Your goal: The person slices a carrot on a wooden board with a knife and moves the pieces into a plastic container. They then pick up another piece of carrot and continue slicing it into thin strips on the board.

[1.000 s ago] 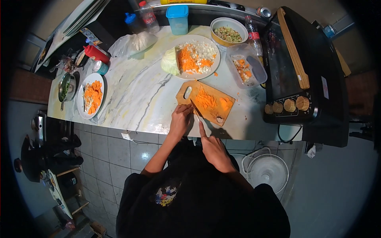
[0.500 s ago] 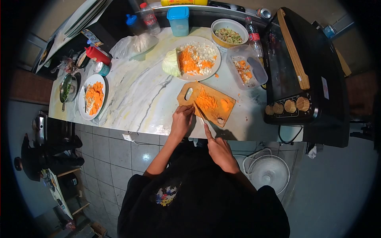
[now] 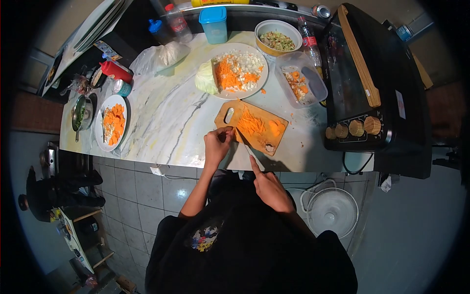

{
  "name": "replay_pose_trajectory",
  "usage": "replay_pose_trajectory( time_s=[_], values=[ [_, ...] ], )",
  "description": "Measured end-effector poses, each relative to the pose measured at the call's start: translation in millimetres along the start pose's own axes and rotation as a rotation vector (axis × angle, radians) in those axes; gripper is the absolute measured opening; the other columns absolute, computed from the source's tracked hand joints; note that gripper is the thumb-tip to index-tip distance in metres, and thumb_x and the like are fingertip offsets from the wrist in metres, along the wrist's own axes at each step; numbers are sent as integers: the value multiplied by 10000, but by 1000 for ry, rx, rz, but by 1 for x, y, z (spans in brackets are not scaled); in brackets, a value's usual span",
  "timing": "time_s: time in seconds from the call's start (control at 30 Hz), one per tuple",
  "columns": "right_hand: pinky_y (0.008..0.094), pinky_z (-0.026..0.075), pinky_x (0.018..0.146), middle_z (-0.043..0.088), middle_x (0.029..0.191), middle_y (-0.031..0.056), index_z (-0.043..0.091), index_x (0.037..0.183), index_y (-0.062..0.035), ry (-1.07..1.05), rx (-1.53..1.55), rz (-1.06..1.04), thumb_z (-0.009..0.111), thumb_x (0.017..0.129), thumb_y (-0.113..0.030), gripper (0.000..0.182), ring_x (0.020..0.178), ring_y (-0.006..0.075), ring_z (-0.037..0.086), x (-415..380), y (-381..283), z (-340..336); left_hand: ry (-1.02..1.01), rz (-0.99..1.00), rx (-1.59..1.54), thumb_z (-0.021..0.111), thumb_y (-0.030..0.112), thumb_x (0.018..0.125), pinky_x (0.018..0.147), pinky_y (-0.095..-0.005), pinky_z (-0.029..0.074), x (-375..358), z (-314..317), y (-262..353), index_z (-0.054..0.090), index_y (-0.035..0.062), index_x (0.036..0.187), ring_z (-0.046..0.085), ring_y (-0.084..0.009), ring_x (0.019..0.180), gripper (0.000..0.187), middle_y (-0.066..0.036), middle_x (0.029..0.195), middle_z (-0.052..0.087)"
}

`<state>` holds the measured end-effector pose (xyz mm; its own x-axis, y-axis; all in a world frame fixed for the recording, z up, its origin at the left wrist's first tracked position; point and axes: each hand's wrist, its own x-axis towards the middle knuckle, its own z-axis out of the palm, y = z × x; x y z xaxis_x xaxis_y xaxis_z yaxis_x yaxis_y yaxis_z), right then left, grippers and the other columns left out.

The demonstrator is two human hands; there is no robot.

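One knife (image 3: 246, 147), two hands at the board

Your right hand (image 3: 270, 188) is wrapped around the knife, index finger extended along it. Your left hand's (image 3: 218, 145) fingertips are drawn together at one cutting board's (image 3: 268, 142) edge, beside one heap of carrot strips (image 3: 251, 123); anything pinched is unclear. Your left hand has shifted leftward.

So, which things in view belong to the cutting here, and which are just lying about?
In use:
knife, in the right hand
left hand, close to the knife
cutting board
carrot strips and carrot slices on it

Probably just lying about:
black oven
blue-lidded container
red squeeze bottle
plastic bag
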<state>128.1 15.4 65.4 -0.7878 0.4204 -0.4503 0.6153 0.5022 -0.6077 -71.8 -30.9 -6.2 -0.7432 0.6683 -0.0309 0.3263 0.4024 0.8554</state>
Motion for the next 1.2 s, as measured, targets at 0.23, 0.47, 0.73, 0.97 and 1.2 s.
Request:
replay_pose_trajectory(
  time_s=[0.23, 0.47, 0.73, 0.97, 1.2],
  values=[
    [518, 508, 760, 616, 739, 304, 169, 1526, -50, 9, 34, -21, 520, 888, -26, 729, 755, 461, 641, 0, 3, 1, -9, -106, -23, 717, 83, 821, 694, -285, 548, 6, 10, -12, 736, -43, 946, 708, -163, 735, 179, -160, 819, 736],
    [520, 481, 712, 605, 702, 284, 178, 1539, -107, 56, 75, -18, 546, 868, -18, 771, 679, 470, 597, 1, 7, 11, -3, -124, -86, 722, 78, 814, 653, -258, 534, 7, 12, -19, 738, -51, 949, 674, -133, 674, 187, -127, 768, 727],
    [518, 475, 764, 636, 757, 268, 97, 1550, -124, -7, 67, 17, 535, 877, -23, 809, 739, 464, 605, -7, 1, 13, 12, -73, -50, 707, 77, 802, 592, -274, 519, 5, 11, -17, 748, -30, 945, 639, -121, 600, 184, -129, 713, 718],
    [540, 509, 732, 629, 755, 302, 103, 1538, -74, 20, 48, -23, 532, 878, -35, 788, 720, 488, 628, -6, 2, 20, 12, -55, -31, 711, 99, 805, 627, -282, 536, 5, 10, -15, 741, -36, 942, 688, -152, 640, 195, -169, 752, 725],
    [541, 519, 785, 640, 814, 328, 48, 1546, -84, -84, 25, 91, 522, 831, 24, 865, 791, 494, 646, -3, -14, 17, 23, -31, -24, 713, 119, 804, 641, -290, 540, 5, 10, -11, 749, -15, 923, 709, -190, 652, 183, -183, 751, 718]
  ],
)
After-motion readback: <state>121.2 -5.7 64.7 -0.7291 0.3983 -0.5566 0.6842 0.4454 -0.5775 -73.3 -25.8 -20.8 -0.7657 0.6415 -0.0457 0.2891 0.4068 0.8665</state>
